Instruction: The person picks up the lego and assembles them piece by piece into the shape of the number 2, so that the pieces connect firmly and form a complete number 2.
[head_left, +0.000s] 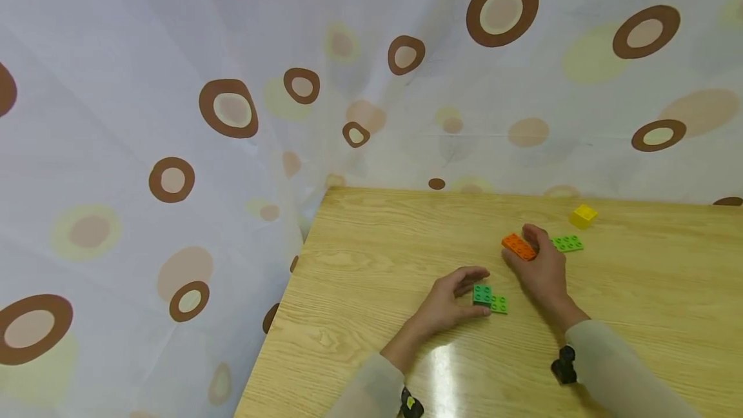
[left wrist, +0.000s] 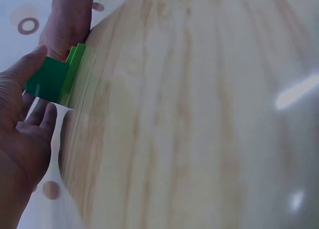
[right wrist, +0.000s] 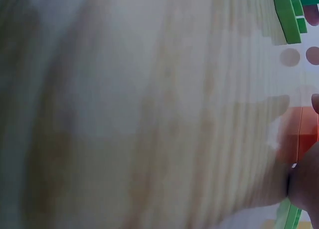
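Observation:
A dark green brick (head_left: 482,294) sits on a light green plate (head_left: 500,304), whose studs show to its right. My left hand (head_left: 447,302) holds the brick from the left, thumb along its near side and fingers around the far side. In the left wrist view the thumb tip lies right at the edge of the dark green brick (left wrist: 47,79). To the right, my right hand (head_left: 542,273) pinches a flat orange plate (head_left: 518,247) between thumb and fingertip. The right wrist view catches only part of the orange plate (right wrist: 306,132), close over the wood.
Another light green plate (head_left: 569,243) lies just right of the right hand, partly hidden by it. Farther back stands a yellow brick (head_left: 583,216). The wooden table (head_left: 371,244) meets a spotted curtain (head_left: 406,115) at its back and left edges.

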Available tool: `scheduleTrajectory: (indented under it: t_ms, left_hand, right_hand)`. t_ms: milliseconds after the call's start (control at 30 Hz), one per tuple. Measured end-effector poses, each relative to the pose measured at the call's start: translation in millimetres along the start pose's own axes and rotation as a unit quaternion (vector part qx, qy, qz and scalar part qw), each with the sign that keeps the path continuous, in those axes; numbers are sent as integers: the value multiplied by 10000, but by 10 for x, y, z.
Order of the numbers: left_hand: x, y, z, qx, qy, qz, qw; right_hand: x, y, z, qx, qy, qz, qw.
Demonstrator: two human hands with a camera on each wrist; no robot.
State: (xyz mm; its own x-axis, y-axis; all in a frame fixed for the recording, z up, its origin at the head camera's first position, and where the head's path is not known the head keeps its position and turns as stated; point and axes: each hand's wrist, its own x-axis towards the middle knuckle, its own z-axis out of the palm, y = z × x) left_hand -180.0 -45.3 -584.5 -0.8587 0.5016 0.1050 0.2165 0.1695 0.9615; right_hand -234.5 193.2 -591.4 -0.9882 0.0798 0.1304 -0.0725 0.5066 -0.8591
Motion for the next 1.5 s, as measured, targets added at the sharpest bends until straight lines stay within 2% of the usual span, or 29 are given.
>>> scheduleTrajectory:
  t_ms: [133, 333, 467, 600, 700, 833, 1000, 1167, 1300, 1500]
  left_hand:
    - [20, -42, 9, 84, -133, 171, 9997]
    - [19, -52, 21, -30, -200, 123, 9997]
    - [18, -47, 24, -35, -176, 119, 9998]
    - [16, -42, 18, 76, -87, 153, 9998]
    - [18, -35, -1, 37, -41, 156, 9999]
    - [16, -34, -25, -47, -28, 149, 9999]
    - [7, -52, -39, -49, -29, 138, 9999]
    - [15, -58, -60, -4, 1, 157, 9999]
    - [9, -57, -64, 21, 15, 108, 9999]
    - [-22, -56, -35, -8, 51, -205, 9998]
  right_hand:
    - [5, -4, -30, 109, -116, -103, 9998]
    - [12, 8, -19, -144, -64, -393, 9991]
    - [16, 31, -37, -211, -51, -499, 9985]
    - [-11, -10, -123, -163, -279, -373, 9988]
    - [-39, -95, -191, -120, -351, -585, 9976]
    - [-97, -233, -270, 2, -428, -1237, 9914]
    - [-254, -406, -377, 383, -941, -1728, 9797]
    - [-432, -540, -429, 721, -1374, -1903, 9694]
    - [-536, -565, -409, 883, -1616, -1951, 9633]
    - [-622, -501, -329, 855, -1849, -1913, 9602]
